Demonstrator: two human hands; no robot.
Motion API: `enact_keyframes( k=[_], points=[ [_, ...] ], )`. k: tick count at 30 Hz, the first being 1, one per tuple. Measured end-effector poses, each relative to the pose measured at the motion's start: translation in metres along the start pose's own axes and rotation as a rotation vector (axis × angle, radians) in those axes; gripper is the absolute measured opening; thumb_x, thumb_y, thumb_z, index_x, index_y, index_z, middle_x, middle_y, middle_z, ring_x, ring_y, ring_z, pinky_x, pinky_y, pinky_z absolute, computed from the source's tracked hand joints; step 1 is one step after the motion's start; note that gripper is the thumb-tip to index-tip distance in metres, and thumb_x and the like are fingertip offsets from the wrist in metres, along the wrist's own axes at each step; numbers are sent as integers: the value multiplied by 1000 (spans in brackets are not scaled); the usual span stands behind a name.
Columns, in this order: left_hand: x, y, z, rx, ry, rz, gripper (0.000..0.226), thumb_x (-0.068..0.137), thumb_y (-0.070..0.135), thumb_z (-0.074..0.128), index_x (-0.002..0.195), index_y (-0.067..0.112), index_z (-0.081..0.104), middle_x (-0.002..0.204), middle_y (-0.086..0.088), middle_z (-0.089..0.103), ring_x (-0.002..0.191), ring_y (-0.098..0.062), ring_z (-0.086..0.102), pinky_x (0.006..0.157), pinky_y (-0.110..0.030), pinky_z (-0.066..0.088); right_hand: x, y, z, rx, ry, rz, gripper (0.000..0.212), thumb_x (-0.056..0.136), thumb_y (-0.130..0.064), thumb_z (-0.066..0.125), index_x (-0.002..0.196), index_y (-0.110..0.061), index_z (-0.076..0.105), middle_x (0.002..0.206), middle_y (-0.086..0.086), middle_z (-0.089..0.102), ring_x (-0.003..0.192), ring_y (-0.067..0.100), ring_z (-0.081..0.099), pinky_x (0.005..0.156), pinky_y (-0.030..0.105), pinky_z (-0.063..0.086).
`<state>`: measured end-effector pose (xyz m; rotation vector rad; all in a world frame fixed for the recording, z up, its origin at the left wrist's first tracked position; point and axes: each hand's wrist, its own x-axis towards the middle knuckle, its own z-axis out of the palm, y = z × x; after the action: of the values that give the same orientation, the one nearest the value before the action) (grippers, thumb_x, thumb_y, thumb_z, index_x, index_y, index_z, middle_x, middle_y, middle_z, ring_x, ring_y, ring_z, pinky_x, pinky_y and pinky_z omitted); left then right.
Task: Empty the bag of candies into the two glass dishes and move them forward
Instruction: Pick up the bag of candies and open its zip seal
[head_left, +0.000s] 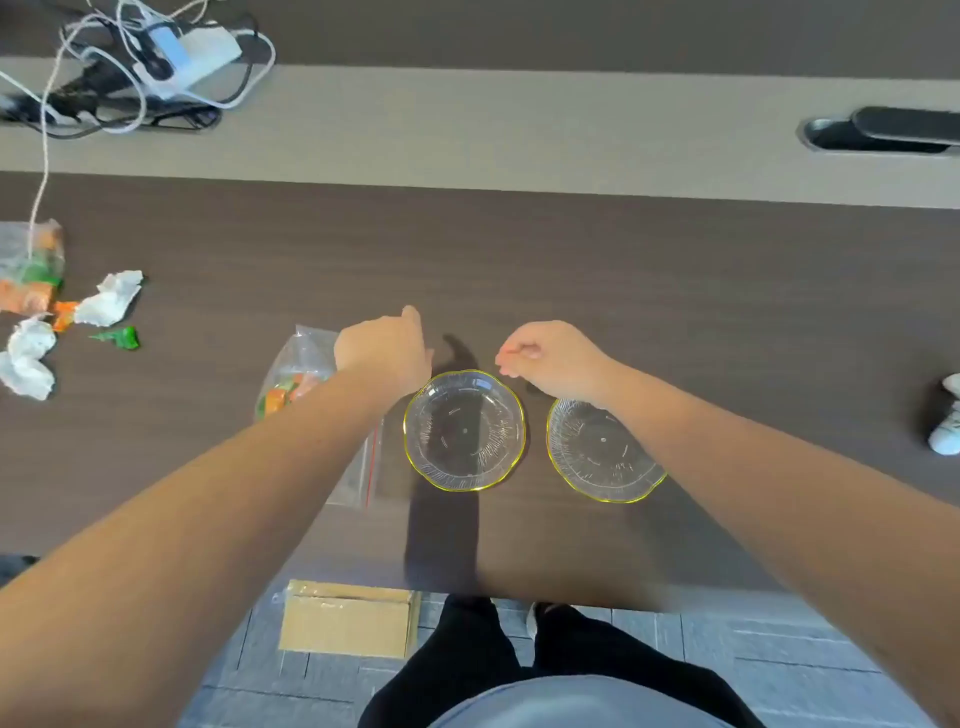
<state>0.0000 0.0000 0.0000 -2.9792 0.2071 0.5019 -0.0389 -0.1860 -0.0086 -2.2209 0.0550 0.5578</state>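
Observation:
Two clear glass dishes with yellow rims sit side by side on the dark table, the left dish (464, 430) and the right dish (605, 451); both hold nothing. A clear zip bag of orange and green candies (306, 374) lies flat to the left of the left dish, partly under my left forearm. My left hand (384, 351) hovers over the bag's far end, fingers curled downward, holding nothing that I can see. My right hand (550, 358) hangs just beyond the right dish with fingers loosely curled and nothing in it.
Crumpled white wrappers (106, 299), a green scrap (122, 338) and another candy bag (31, 265) lie at the far left. Tangled cables (145, 67) sit at the back left, a cable slot (883, 135) at the back right. A cardboard box (345, 618) stands on the floor.

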Motion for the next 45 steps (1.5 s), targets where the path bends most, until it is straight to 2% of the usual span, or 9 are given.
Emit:
enact_keyframes(
  k=[5,9,15,18,20,25,32,38,45],
  points=[
    [0,-10,7,48,-81,-70,53,88,48,45,121,7,40,105,-10,65,98,-33,61,64,-33,39,-1,6,18,-31,-58,11,19,87,-21,58,88,-9,72,95,4,71,99,20,61,82,28,43],
    [1,-21,11,65,-121,-71,46,88,47,49,113,9,52,105,-9,67,97,-31,63,66,-32,41,1,9,27,-20,-53,13,19,87,-20,58,85,-7,72,89,2,69,91,19,61,69,13,40],
    [-3,-36,31,-21,-129,-84,51,87,53,46,119,13,49,102,-5,67,95,-29,64,65,-31,42,7,9,43,53,-96,80,20,87,-23,59,84,-7,71,87,8,73,79,24,65,74,30,50],
    [-8,-42,43,-115,-100,-117,49,88,51,43,120,13,46,106,-5,67,101,-29,62,67,-32,40,11,2,58,168,-179,166,22,89,-24,59,92,-5,69,85,4,70,70,13,61,64,21,50],
    [-13,-44,50,-175,-92,-138,42,91,45,41,115,12,49,109,-7,66,103,-30,61,76,-35,41,16,-2,75,244,-283,236,31,91,-28,57,104,-1,66,91,6,69,79,15,64,71,24,56],
    [-16,-51,58,-487,-53,-204,20,91,32,43,82,14,47,87,-8,64,86,-30,58,70,-31,38,26,-29,115,609,-446,393,38,96,-26,51,119,4,54,118,24,63,99,30,63,82,29,54],
    [-16,-58,54,-1212,-234,-325,33,85,26,59,57,17,44,59,-2,50,57,-20,48,56,-25,40,38,-54,145,936,-458,432,12,93,-1,50,91,-6,61,82,5,67,77,16,64,73,23,51],
    [-26,-74,56,-809,-222,-252,40,80,46,60,56,15,51,48,2,56,53,-18,55,60,-27,46,36,-47,125,750,-445,313,18,90,-8,57,74,-14,61,76,4,69,72,13,68,59,18,42],
    [-30,-70,60,-1128,-256,-261,30,73,33,72,68,5,67,76,-20,74,74,-29,72,80,-42,59,30,-50,120,477,-334,185,5,82,-12,69,78,-10,67,63,2,63,41,2,47,43,15,32]
  ],
)
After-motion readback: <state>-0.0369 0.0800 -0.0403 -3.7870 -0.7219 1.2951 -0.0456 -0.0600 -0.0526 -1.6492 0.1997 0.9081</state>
